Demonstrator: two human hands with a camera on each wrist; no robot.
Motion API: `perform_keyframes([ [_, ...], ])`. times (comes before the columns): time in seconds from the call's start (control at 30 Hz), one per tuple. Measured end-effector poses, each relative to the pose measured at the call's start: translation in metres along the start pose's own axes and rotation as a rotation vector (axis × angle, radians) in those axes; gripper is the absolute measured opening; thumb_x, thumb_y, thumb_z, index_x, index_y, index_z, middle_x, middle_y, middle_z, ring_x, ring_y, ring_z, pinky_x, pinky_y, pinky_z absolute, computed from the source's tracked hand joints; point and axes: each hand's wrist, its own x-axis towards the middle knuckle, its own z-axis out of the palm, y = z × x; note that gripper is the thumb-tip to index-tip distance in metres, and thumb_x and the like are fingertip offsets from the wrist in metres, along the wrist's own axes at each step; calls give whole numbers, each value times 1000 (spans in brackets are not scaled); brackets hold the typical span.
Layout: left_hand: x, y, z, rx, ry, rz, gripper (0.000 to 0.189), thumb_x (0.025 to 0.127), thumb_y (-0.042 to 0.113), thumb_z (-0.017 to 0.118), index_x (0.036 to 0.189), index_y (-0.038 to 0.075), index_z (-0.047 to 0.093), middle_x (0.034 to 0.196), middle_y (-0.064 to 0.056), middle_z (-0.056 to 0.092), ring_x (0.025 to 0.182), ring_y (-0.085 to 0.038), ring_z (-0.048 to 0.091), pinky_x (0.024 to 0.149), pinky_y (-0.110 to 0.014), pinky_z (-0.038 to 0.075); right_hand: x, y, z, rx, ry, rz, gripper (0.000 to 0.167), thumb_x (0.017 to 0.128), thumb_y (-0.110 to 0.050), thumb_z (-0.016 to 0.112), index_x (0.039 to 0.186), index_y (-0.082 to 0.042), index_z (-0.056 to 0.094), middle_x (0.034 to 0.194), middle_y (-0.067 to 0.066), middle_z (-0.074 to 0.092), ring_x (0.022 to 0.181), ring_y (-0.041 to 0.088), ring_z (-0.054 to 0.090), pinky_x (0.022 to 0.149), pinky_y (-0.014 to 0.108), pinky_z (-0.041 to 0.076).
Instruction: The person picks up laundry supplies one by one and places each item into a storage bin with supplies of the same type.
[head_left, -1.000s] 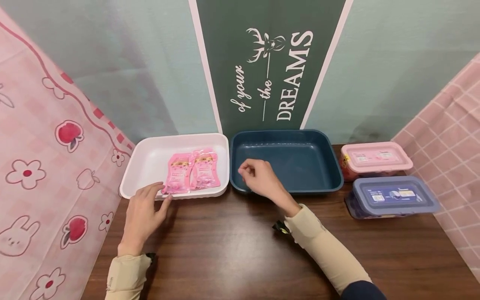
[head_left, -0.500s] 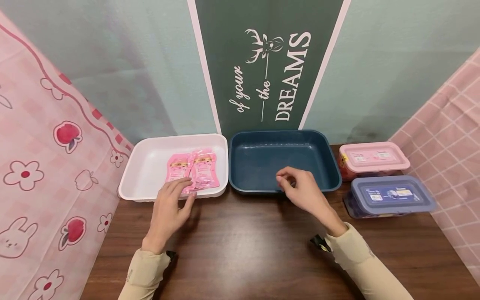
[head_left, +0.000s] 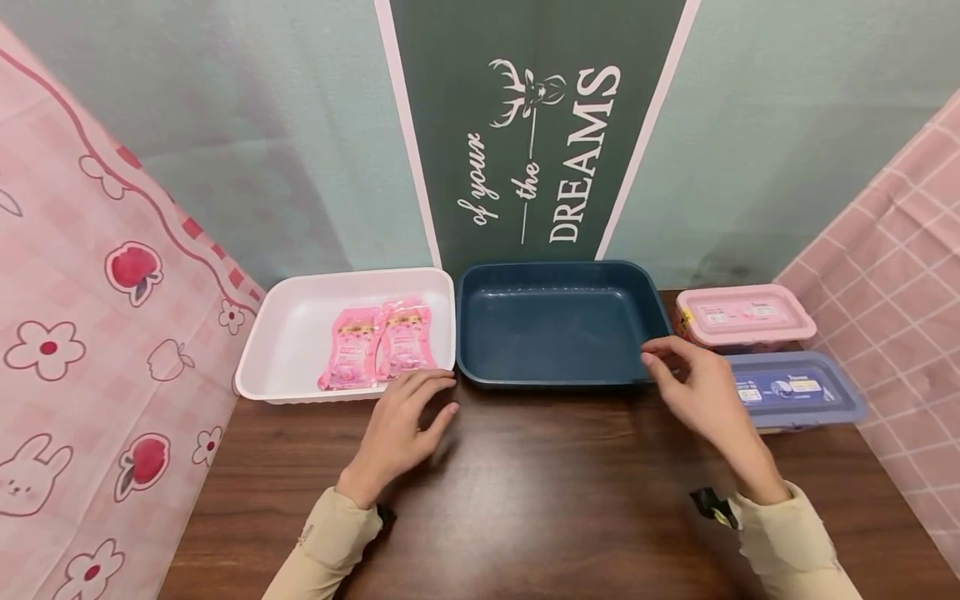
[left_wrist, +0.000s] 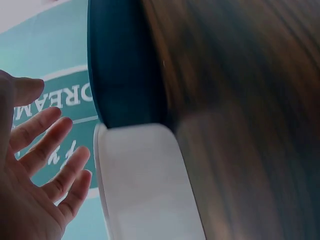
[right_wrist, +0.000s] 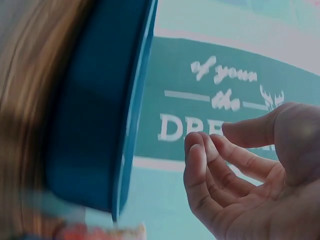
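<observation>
My left hand point(head_left: 401, 429), fingers relaxed and holding nothing, hovers by the front right corner of the white tray point(head_left: 281, 354). Inside that tray two pink pouches point(head_left: 352, 350) lie side by side. Over the front right corner of the dark blue tray point(head_left: 555, 333) is my right hand point(head_left: 701, 396), its fingers loosely curled with nothing in them. It partly covers a blue-lidded box point(head_left: 817, 392). Spread fingers of the left hand point(left_wrist: 45, 170) show in the left wrist view. In the right wrist view the right hand point(right_wrist: 245, 175) has a gap between thumb and fingertips.
Behind the blue-lidded box stands a pink-lidded box point(head_left: 742, 315). Everything rests on a brown wooden table point(head_left: 555, 508). A printed green cloth point(head_left: 495, 225) hangs at the back, with a pink patterned cloth point(head_left: 82, 275) on the left and a pink checked one point(head_left: 892, 267) on the right.
Both hands have moved right: the left from over the white tray's pouches to its front right corner, the right along the blue tray to the boxes. The pouches stay in place.
</observation>
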Motion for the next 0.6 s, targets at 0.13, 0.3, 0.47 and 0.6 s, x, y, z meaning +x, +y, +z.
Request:
perform_keyframes([
  [0.13,5,9,9,-18,-29,21,31,101,29,73,129,14,73,138,0,70,127,-23,62,110,-41,51,-4,12,-18,-20,55,3,17,99,-9,75,116,-5,78,94,14,79,75,-12,58,69,1,45],
  [0.3,17,23,21,-44,-34,84,31,102,28,72,128,12,73,138,0,70,125,-22,64,109,-40,53,-7,25,-35,-55,80,19,18,98,-7,74,115,-2,77,95,20,78,79,-24,53,71,-3,44],
  [0.47,32,40,33,-54,-36,137,31,104,30,70,130,13,72,138,1,70,125,-19,65,107,-37,54,-11,40,-49,-93,117,46,19,97,-8,75,115,-2,77,98,25,78,82,-30,48,70,-4,41],
  [0.6,45,56,44,-78,-44,167,34,105,31,69,132,12,70,138,0,70,124,-18,66,108,-35,55,-13,54,-60,-88,185,57,18,95,-5,76,112,-1,79,95,12,80,83,-31,50,71,-4,42],
])
